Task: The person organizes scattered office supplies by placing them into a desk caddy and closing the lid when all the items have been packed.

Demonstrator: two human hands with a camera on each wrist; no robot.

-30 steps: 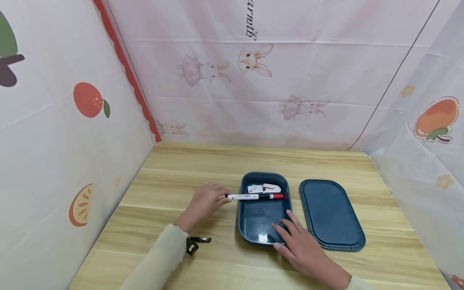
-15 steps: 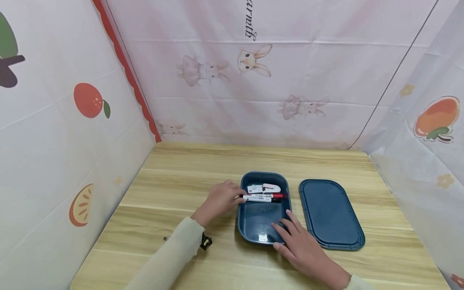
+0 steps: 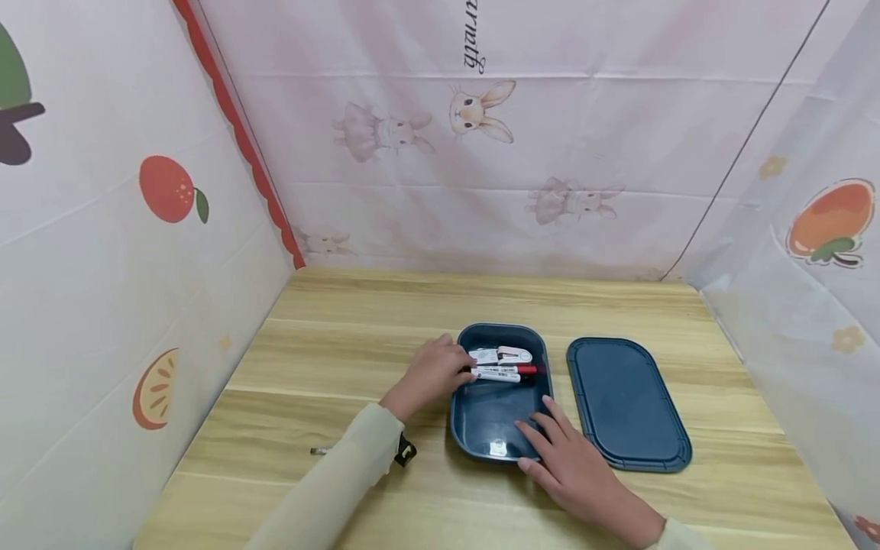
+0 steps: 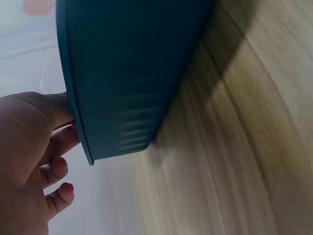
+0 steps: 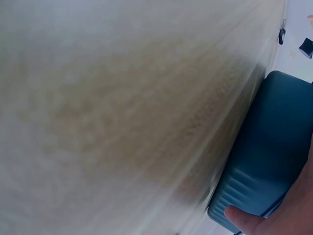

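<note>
Over the last second the left hand (image 3: 431, 372) has carried the marker (image 3: 500, 373) rightward across the tabletop (image 3: 344, 344) into the box (image 3: 481, 428), its grip pinching the white end. The marker now lies inside against the stapler (image 3: 500, 355) at the far end. The right hand (image 3: 574, 466) stays flat, fingers straight, on the box's near right rim, with the lid (image 3: 629, 405) just beside it.

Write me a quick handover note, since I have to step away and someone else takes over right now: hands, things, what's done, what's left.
Left hand: grips the end of the red-capped marker at the box's left rim.
Right hand: open, fingers resting on the near right corner of the blue box.
Things: marker lies across the box, beside the white stapler at its far end. Lid lies flat on the table, right of the box.
Done: stapler and marker in the box.
Left: probably let go of the marker, then fit the lid.
</note>
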